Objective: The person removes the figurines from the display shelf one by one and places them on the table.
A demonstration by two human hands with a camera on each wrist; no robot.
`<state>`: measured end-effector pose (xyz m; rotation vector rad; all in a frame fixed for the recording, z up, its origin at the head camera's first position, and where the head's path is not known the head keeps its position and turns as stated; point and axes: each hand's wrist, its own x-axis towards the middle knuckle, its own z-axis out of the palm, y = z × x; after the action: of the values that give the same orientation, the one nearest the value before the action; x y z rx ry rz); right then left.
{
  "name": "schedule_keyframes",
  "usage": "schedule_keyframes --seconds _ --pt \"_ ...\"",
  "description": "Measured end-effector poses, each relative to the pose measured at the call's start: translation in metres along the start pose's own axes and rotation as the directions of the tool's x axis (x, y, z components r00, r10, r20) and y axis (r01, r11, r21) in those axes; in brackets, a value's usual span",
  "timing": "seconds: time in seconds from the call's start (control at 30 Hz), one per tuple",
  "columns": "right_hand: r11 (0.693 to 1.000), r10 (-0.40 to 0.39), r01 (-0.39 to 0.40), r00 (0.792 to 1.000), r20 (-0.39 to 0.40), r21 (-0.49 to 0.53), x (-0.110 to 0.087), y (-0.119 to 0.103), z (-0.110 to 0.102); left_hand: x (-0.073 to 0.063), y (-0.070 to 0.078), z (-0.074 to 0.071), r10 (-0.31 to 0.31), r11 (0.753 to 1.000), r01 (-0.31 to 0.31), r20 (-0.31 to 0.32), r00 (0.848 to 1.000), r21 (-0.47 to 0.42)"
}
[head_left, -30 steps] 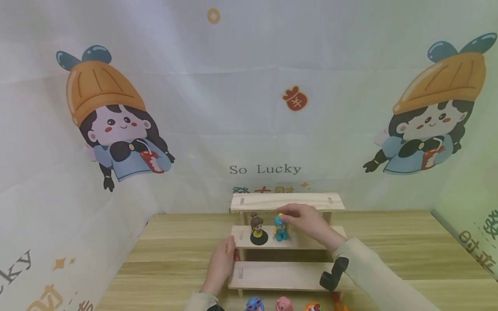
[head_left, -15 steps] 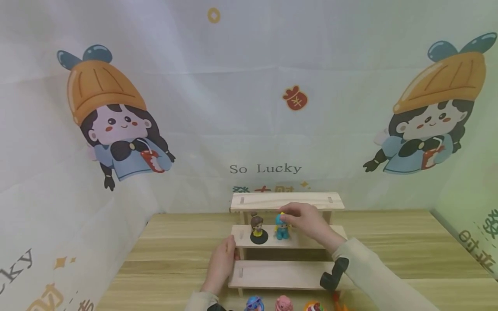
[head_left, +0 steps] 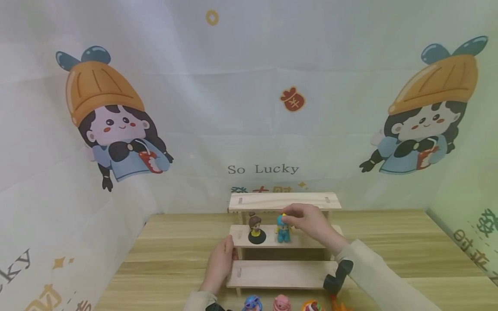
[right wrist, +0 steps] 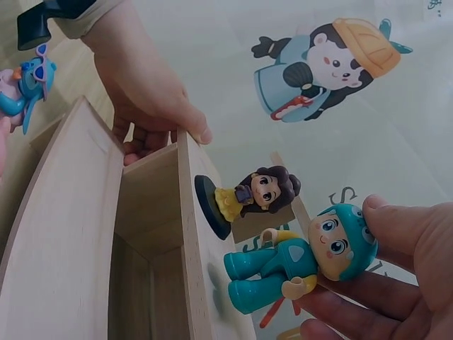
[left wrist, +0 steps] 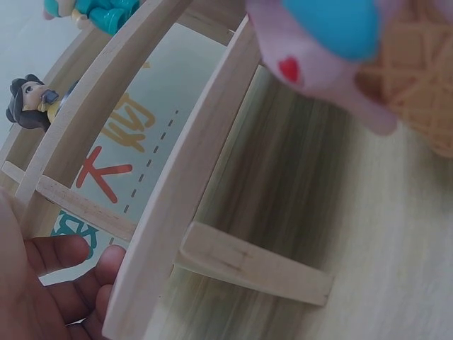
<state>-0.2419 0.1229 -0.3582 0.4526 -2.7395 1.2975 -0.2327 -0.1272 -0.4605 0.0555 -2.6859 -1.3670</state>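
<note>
My right hand [head_left: 311, 222] pinches the head of a toy figurine [head_left: 283, 231] in a teal cap and overalls, thumb on one side, fingers on the other. The figurine is upright at the middle tier of a stepped wooden display shelf [head_left: 285, 275]; whether its feet touch the board I cannot tell. To its left, a brown-haired figurine [right wrist: 265, 191] in a yellow dress stands on a black round base. My left hand [head_left: 219, 263] grips the left end of the middle tier, its thumb over the board's edge in the right wrist view and its fingers underneath.
In front of the shelf stands a row of toys: a blue one with sunglasses [head_left: 253, 303], a pink one [head_left: 282, 303] and an orange one [head_left: 313, 306], partly cut off. A printed cloth [head_left: 249, 108] hangs behind the wood-grain table [head_left: 163, 246].
My right hand and the teal figurine have shifted slightly right along the middle tier, away from the brown-haired figurine. The left hand keeps its hold on the shelf. The head view has turned slightly.
</note>
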Motion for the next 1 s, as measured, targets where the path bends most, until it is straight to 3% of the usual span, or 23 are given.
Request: schedule_keyframes --seconds 0.27,0.57,1.0 --pt "0.999 -0.017 0.016 0.999 0.032 0.047 -0.014 0.002 -0.004 0.001 -0.003 0.001 0.005 1.0 -0.005 0.0 1.0 0.006" --pt "0.999 -0.05 0.05 0.999 0.018 0.008 -0.025 -0.003 -0.006 0.002 -0.004 0.001 0.011 1.0 -0.011 -0.006 1.0 0.013" --pt "0.998 -0.042 0.039 0.997 0.07 0.043 -0.041 -0.012 -0.003 0.002 -0.003 0.001 0.006 1.0 -0.006 0.004 1.0 -0.001"
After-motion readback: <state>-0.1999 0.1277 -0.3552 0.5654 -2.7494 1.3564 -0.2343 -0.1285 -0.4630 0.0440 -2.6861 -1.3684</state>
